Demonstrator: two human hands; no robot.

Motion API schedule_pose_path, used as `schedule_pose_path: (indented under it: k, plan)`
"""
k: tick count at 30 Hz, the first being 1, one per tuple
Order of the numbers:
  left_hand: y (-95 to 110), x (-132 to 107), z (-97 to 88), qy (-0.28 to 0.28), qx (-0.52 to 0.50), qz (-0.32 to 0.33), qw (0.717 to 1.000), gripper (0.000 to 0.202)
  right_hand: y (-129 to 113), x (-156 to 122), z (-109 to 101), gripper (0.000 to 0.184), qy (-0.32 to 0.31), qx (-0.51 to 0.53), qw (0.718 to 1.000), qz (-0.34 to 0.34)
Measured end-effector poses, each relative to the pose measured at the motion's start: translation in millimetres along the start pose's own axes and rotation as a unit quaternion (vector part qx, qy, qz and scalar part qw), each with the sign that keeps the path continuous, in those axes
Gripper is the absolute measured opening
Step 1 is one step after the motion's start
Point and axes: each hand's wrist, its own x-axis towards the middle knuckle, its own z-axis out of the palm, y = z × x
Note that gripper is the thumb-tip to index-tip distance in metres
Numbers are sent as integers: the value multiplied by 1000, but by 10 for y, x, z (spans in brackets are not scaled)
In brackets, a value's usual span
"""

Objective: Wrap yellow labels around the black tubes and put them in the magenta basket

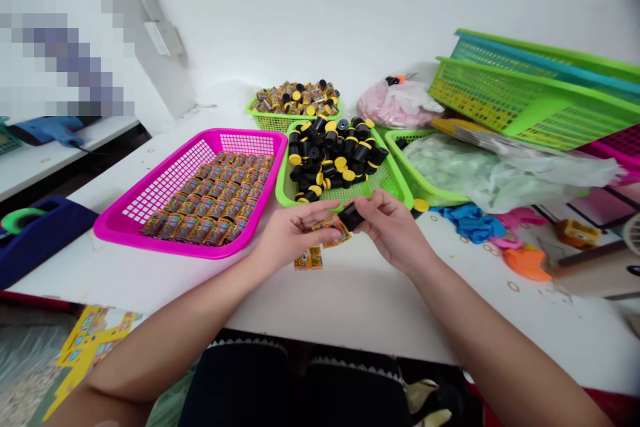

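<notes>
Close to the table's front, my left hand [287, 233] pinches an orange printed label [338, 229] between thumb and fingers. Right beside it, my right hand [395, 227] grips a small black canister [351, 216], tilted and close against the label; whether they touch I cannot tell. Below my left hand, more orange printed labels [309, 258] lie on the table. Just behind my hands, a green basket [395, 190] holds many black canisters [330, 147] with yellow caps. To the left, a magenta basket [200, 250] contains rows of label-wrapped canisters [215, 197].
Another green basket [273, 121] of wrapped canisters stands at the back. Stacked baskets [525, 103] and plastic bags [455, 160] crowd the right. Blue, pink and orange balloons [527, 263] lie right. A dark blue tape dispenser [55, 233] sits left.
</notes>
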Motion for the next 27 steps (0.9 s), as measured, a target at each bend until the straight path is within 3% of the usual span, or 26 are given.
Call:
schedule_pose_path:
  k: [4,7,10,12,15,18,20,21,24,27]
  plan:
    - [2,-11,-15,19,110,21,994,51,-23,4,-22,45,12,0,1000,15]
    - [14,-34,-36,40,233,59,970,47,-18,-3,-17,46,9,-21,1000,16]
    - [8,-67,-50,40,285,81,954,69,5,-22,9,48,16,-48,999,0]
    - [-19,-87,-47,34,273,80,958,84,23,-45,33,48,27,-82,996,-37]
    - [-65,-104,-15,32,186,74,979,100,42,-90,55,42,40,-170,973,-153]
    - [-59,-96,35,24,81,83,993,111,37,-130,46,26,-21,-293,911,-291]
    - [-28,-78,63,22,39,94,995,119,31,-145,30,15,-75,-346,873,-335]
    - [-12,-68,73,27,26,97,995,124,29,-147,21,12,-91,-354,868,-337]
    - [13,-43,81,47,12,92,995,140,21,-130,-7,10,-108,-296,908,-278]
    - [12,-27,53,35,-12,72,997,144,-20,-93,-48,9,-135,-198,948,-208]
